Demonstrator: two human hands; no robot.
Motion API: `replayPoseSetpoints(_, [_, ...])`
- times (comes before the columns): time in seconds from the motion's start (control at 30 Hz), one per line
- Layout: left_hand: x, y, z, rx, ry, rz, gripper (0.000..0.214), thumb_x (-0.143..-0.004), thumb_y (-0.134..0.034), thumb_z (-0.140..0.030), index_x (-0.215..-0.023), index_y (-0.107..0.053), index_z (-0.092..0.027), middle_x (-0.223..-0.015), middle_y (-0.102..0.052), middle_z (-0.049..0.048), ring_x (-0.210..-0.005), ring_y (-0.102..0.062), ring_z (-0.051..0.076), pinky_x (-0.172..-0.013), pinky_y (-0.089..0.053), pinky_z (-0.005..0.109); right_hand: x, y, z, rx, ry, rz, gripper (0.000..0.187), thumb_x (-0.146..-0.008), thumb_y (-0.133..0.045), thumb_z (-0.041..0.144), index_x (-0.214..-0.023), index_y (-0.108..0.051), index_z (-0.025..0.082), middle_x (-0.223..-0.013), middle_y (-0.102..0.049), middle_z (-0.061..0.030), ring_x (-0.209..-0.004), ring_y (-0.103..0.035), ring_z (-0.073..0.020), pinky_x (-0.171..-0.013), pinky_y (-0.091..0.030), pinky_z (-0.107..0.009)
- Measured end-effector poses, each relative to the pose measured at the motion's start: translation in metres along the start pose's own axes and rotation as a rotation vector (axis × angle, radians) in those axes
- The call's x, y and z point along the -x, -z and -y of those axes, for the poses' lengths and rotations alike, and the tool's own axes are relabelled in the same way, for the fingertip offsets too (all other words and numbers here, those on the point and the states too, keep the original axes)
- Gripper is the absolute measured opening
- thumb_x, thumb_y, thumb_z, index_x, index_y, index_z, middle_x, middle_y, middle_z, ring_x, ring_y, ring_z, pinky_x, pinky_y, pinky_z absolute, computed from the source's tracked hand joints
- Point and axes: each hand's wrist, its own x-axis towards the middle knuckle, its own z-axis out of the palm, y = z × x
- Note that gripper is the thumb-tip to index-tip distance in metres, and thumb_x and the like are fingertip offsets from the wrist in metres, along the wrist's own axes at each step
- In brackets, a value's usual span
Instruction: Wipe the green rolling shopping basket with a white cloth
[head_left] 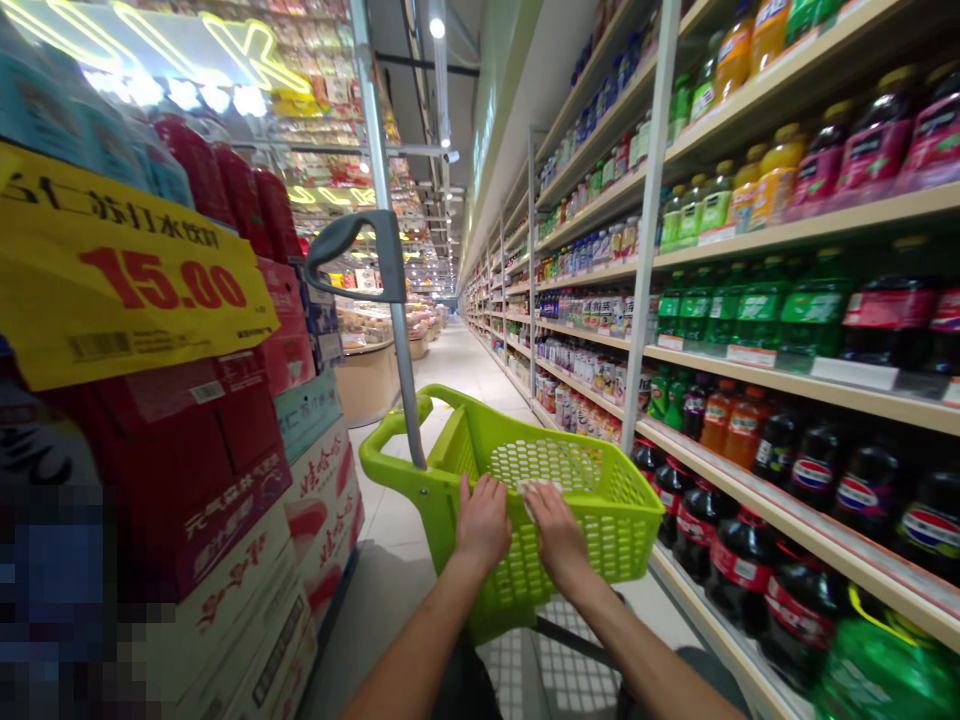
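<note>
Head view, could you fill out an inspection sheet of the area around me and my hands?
Surface: pale tiled floor.
Job's things: green cart basket with perforated walls and a gray handle; small white item, too unclear to identify.
Clutter: stacked cartons on the left, with a yellow price sign reading 15.00.
Grips: left grip at the basket's near edge; right grip beside it, fingers at the white item.
Cables: nothing seen.
Surroundings: bottle-filled shelves on the right.
</note>
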Motion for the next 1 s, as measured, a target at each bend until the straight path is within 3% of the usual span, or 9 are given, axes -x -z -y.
replayPoseSetpoints(0.1, [0.0, -0.006, -0.006, 0.035, -0.021, 0.0, 0.039, -0.072, -0.043, -0.016, -0.11, -0.051, -0.017, -0.116, -0.056, 0.0077, -0.119, -0.04, 0.022, -0.109, -0.008, 0.048, -0.002, 0.001, 0.004, 0.009, 0.009, 0.034, 0.059, -0.067, -0.033, -0.005, -0.118, -0.053, 0.017, -0.124, -0.052, -0.0076, -0.121, -0.04, -0.0201, -0.099, -0.036, -0.04])
replayPoseSetpoints(0.3, [-0.002, -0.007, -0.01, -0.051, -0.021, 0.013, 0.037, -0.072, -0.044, -0.017, -0.109, -0.05, -0.017, -0.11, -0.056, 0.0082, -0.112, -0.042, 0.023, -0.108, -0.008, 0.048, 0.003, 0.017, -0.03, 0.057, -0.082, 0.028, 0.055, -0.07, -0.032, -0.002, -0.117, -0.054, 0.016, -0.118, -0.056, -0.0101, -0.114, -0.045, -0.0205, -0.098, -0.036, -0.041])
replayPoseSetpoints(0.43, [-0.006, -0.01, -0.02, -0.089, 0.015, 0.043, 0.031, -0.074, -0.043, -0.018, -0.103, -0.053, -0.017, -0.101, -0.057, 0.0082, -0.105, -0.045, 0.024, -0.107, -0.012, 0.048, -0.001, 0.016, -0.013, 0.03, 0.046, 0.124, 0.061, -0.066, -0.037, -0.001, -0.123, -0.049, 0.017, -0.125, -0.051, -0.0076, -0.12, -0.04, -0.0212, -0.1, -0.033, -0.039])
replayPoseSetpoints(0.57, [-0.004, -0.015, -0.021, -0.086, -0.026, 0.058, 0.044, -0.073, -0.043, -0.02, -0.116, -0.046, -0.014, -0.114, -0.053, 0.0101, -0.115, -0.039, 0.025, -0.108, -0.011, 0.046, -0.005, 0.011, -0.002, 0.063, -0.011, 0.172, 0.058, -0.07, -0.04, 0.002, -0.124, -0.048, 0.018, -0.126, -0.05, -0.0105, -0.118, -0.041, -0.0237, -0.095, -0.036, -0.041])
replayPoseSetpoints(0.73, [0.001, -0.019, -0.012, -0.087, -0.052, 0.056, 0.051, -0.072, -0.041, -0.019, -0.123, -0.043, -0.012, -0.124, -0.049, 0.0112, -0.122, -0.035, 0.025, -0.109, -0.009, 0.044, 0.007, 0.024, -0.042, 0.165, -0.075, 0.206, 0.057, -0.074, -0.036, -0.002, -0.12, -0.052, 0.027, -0.13, -0.048, -0.0063, -0.121, -0.04, -0.0228, -0.095, -0.034, -0.044])
replayPoseSetpoints(0.87, [0.001, -0.02, -0.012, -0.079, -0.055, 0.062, 0.054, -0.071, -0.042, -0.019, -0.124, -0.041, -0.012, -0.128, -0.046, 0.0122, -0.124, -0.033, 0.026, -0.109, -0.009, 0.045, 0.021, 0.048, -0.084, 0.311, -0.291, 0.2, 0.058, -0.074, -0.032, -0.003, -0.118, -0.054, 0.027, -0.128, -0.049, -0.0067, -0.121, -0.04, -0.0249, -0.095, -0.032, -0.048])
replayPoseSetpoints(0.93, [-0.001, -0.019, -0.019, -0.085, -0.017, 0.057, 0.051, -0.071, -0.043, -0.018, -0.122, -0.043, -0.01, -0.124, -0.049, 0.0139, -0.123, -0.034, 0.028, -0.108, -0.009, 0.048, 0.024, 0.053, -0.089, 0.333, -0.357, 0.189, 0.057, -0.074, -0.031, -0.003, -0.118, -0.054, 0.025, -0.128, -0.05, -0.009, -0.12, -0.041, -0.026, -0.094, -0.033, -0.048])
replayPoseSetpoints(1.0, [-0.005, -0.017, -0.028, -0.085, 0.009, 0.072, 0.044, -0.071, -0.044, -0.018, -0.114, -0.048, -0.011, -0.117, -0.053, 0.0134, -0.118, -0.039, 0.028, -0.107, -0.012, 0.049, 0.023, 0.049, -0.08, 0.283, -0.289, 0.186, 0.056, -0.074, -0.033, -0.002, -0.118, -0.055, 0.024, -0.128, -0.05, -0.0089, -0.12, -0.041, -0.0246, -0.094, -0.034, -0.045])
